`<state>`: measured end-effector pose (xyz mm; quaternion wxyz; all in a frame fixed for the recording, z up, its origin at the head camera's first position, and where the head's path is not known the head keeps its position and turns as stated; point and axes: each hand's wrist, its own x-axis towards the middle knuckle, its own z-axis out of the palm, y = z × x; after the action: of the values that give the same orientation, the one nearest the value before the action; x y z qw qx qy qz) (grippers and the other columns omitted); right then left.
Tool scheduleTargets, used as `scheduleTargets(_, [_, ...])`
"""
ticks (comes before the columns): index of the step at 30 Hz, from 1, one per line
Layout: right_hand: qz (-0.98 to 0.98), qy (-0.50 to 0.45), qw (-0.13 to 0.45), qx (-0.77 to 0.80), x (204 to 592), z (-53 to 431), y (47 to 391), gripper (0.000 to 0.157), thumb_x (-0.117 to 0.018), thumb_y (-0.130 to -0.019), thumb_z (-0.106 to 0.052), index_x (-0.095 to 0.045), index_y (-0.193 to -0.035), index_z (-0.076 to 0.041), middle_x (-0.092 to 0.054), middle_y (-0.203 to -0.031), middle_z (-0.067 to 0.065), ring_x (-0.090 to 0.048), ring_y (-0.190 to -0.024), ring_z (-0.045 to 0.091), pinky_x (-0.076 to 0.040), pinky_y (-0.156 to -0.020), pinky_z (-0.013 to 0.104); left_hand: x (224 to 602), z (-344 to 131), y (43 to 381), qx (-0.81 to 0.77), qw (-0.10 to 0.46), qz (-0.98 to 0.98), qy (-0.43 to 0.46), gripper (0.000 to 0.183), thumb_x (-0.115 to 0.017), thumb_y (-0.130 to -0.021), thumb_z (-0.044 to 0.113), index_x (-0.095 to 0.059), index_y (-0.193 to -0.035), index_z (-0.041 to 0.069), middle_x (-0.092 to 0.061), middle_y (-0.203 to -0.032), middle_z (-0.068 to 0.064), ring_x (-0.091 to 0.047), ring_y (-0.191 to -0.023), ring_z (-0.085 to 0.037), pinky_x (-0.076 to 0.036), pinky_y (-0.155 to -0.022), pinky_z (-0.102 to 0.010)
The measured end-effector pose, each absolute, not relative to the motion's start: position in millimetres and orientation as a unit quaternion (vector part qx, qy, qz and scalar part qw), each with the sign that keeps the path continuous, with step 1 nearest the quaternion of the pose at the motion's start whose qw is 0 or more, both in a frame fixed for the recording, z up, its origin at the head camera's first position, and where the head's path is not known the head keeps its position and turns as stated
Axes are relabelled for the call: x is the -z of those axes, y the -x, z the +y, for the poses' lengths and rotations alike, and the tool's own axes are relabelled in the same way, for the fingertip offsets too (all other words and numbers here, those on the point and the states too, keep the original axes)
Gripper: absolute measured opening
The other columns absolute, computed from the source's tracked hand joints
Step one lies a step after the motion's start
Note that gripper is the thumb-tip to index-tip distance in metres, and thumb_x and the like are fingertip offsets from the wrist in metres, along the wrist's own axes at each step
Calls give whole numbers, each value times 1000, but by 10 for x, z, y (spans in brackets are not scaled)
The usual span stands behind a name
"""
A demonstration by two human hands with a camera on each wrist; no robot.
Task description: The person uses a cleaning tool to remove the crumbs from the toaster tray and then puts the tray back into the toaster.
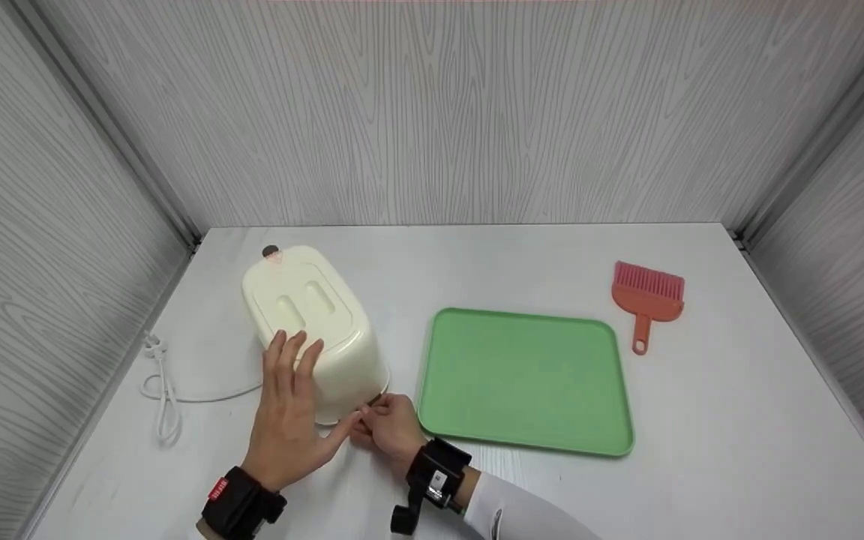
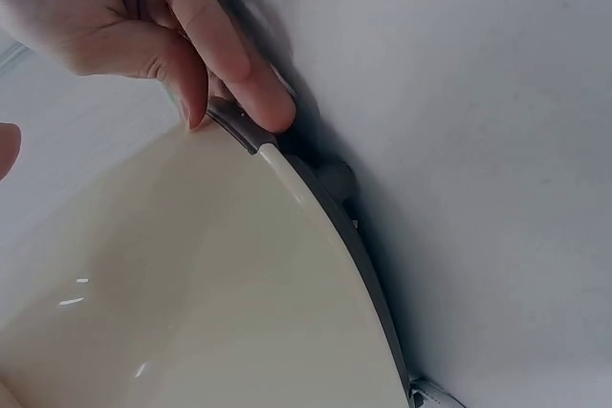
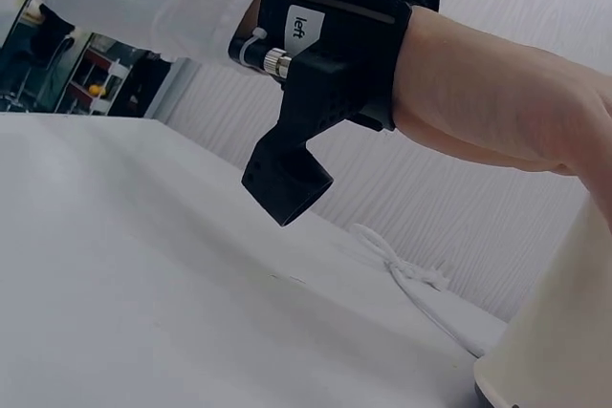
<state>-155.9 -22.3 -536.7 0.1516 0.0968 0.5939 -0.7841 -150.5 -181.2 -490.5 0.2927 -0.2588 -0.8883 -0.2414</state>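
A cream toaster (image 1: pixel 342 330) with two long recesses in its covered top stands at the left of the white table. My left hand (image 1: pixel 282 420) lies over its near end, fingers straight and spread against the top edge, the thumb reaching toward my right hand (image 1: pixel 394 427). Down at the toaster's bottom corner, my right hand pinches a brown tab (image 2: pixel 239 124) on the lower rim between thumb and fingers. In the left wrist view those fingers are close over the table. The right wrist view shows the left forearm and the toaster's side (image 3: pixel 564 322), but not the right fingers.
A green tray (image 1: pixel 526 382) lies right of the toaster, close to the right wrist. An orange hand brush (image 1: pixel 648 300) rests farther right. The bundled white cord (image 1: pixel 168 405) with its plug lies on the left. Grey wood-grain panels (image 1: pixel 462 112) enclose the table's back and sides.
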Motion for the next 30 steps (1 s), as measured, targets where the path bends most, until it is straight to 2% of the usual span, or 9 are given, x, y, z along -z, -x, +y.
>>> scheduleTargets(11, [599,-91,160,780,5363,-207,1571,9,-54,-104,4,-62,-104,8,-77,-90,18,-75,-78,18,-65,-73,31,4919,-1806,1521,238,288,-892,253,100,-91,-75,29,-35,-153,-2,-29,-158,-26,-17,-152,-46,-18,-129,-50])
scheduleTargets(18, [610,-81,163,771,5356,-205,1573,11,-53,-105,2,-62,-106,9,-76,-94,24,-78,-86,27,-64,-69,27,4925,-1820,1538,226,301,-890,257,97,-92,-73,8,-37,-152,-2,-32,-158,-26,-20,-152,-46,-19,-129,-48])
scheduleTargets(24, [632,-74,168,753,5358,-226,1579,19,-56,-106,-4,-68,-103,10,-77,-88,22,-78,-77,24,-64,-66,27,4917,-1842,1561,218,308,-893,243,95,-91,-72,-3,-38,-152,-2,-32,-157,-26,-22,-151,-46,-21,-129,-46])
scheduleTargets(30, [624,-97,188,752,5344,-240,1574,20,-57,-106,-10,-68,-104,8,-77,-85,20,-77,-72,18,-63,-62,24,4927,-1853,1545,222,310,-893,238,96,-91,-71,-4,-39,-152,-2,-33,-157,-26,-23,-151,-46,-23,-127,-44])
